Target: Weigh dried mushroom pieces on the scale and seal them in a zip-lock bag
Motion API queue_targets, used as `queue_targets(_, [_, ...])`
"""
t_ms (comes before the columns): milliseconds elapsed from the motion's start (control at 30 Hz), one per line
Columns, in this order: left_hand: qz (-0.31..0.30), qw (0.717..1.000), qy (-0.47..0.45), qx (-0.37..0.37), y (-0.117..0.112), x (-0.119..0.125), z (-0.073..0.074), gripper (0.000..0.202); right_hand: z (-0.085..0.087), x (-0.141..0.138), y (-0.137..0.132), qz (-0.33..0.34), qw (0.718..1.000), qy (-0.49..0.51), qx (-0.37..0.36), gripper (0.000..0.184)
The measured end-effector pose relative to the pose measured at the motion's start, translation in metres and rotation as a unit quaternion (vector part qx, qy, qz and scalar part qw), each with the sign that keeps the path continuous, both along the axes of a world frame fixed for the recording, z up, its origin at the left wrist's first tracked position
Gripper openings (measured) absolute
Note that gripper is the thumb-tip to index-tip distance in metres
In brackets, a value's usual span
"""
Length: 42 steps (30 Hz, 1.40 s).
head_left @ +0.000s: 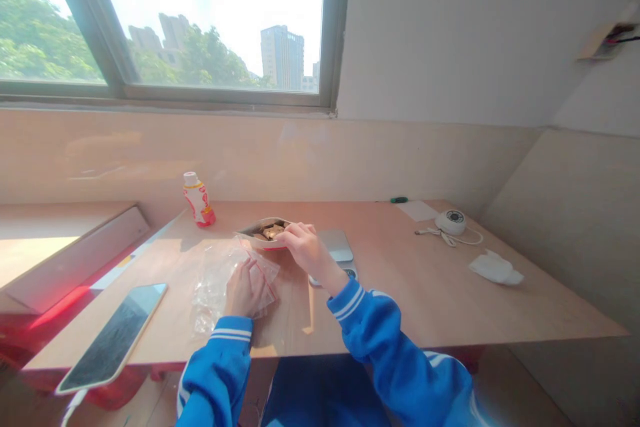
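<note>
An open pouch (250, 229) with a pale rim and red lower edge stands near the middle of the table, its mouth facing up. Brown, dried-looking chunks (271, 232) show inside it. My right hand (306, 250) is closed at the right end of the pouch, fingers pinched on its rim; the fingertips are partly hidden. Just in front lie crumpled clear plastic zip bags (207, 293), one with a red strip along its top. My left hand (243, 288) is closed on a zip bag near that strip. Behind my right wrist sits a flat silver scale (337, 243), partly covered.
A red-and-white bottle (199, 200) stands at the back left. A phone (115, 337) with a cable overhangs the front-left edge. To the right are a white round camera (451, 221) with cables, a crumpled tissue (496, 268), white paper (417, 211) and a green-handled tool (399, 200).
</note>
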<state>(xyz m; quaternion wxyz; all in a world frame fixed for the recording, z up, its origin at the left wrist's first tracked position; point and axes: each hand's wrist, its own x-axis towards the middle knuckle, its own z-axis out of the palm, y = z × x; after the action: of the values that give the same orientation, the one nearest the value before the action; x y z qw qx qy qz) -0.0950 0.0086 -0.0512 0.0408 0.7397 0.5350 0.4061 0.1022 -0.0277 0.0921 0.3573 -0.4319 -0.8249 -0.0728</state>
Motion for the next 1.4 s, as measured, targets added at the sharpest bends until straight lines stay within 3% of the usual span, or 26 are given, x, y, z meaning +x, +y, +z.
queue_targets(100, [-0.010, 0.999, -0.034, 0.021, -0.002, 0.001, -0.001, 0.045, -0.012, -0.002, -0.002, 0.002, 1.000, -0.022, 0.002, 0.013])
queue_targets(267, [-0.021, 0.992, -0.127, -0.015, -0.009, 0.001, 0.005, 0.043, -0.026, -0.008, -0.009, -0.028, 1.000, -0.007, -0.004, 0.017])
queue_targets(400, [-0.036, 0.963, -0.265, -0.043, -0.007, 0.005, 0.013, 0.047, -0.038, -0.015, -0.010, -0.086, 0.996, -0.014, 0.002, 0.026])
queue_targets(500, [-0.024, 0.938, -0.346, -0.020, -0.006, 0.014, 0.024, 0.057, -0.045, -0.021, -0.007, -0.138, 0.989, -0.047, -0.004, 0.025])
queue_targets(633, [-0.069, 0.957, -0.278, 0.049, -0.012, 0.026, 0.039, 0.046, -0.047, -0.028, -0.006, -0.216, 0.973, -0.074, -0.021, 0.019])
queue_targets(733, [-0.107, 0.964, -0.236, 0.060, -0.014, 0.031, 0.043, 0.040, -0.048, -0.032, -0.005, -0.249, 0.964, -0.090, -0.035, 0.015])
queue_targets(1033, [-0.058, 0.978, -0.200, 0.030, -0.009, 0.036, 0.026, 0.025, -0.069, -0.042, 0.003, -0.267, 0.948, -0.117, -0.126, 0.014])
queue_targets(1300, [-0.037, 0.980, -0.194, 0.004, -0.009, 0.033, 0.022, 0.026, -0.068, -0.052, 0.013, -0.262, 0.933, -0.160, -0.188, 0.019])
queue_targets(1400, [-0.021, 0.980, -0.199, 0.016, -0.009, 0.033, 0.022, 0.027, -0.070, -0.050, 0.016, -0.243, 0.939, -0.169, -0.175, 0.019])
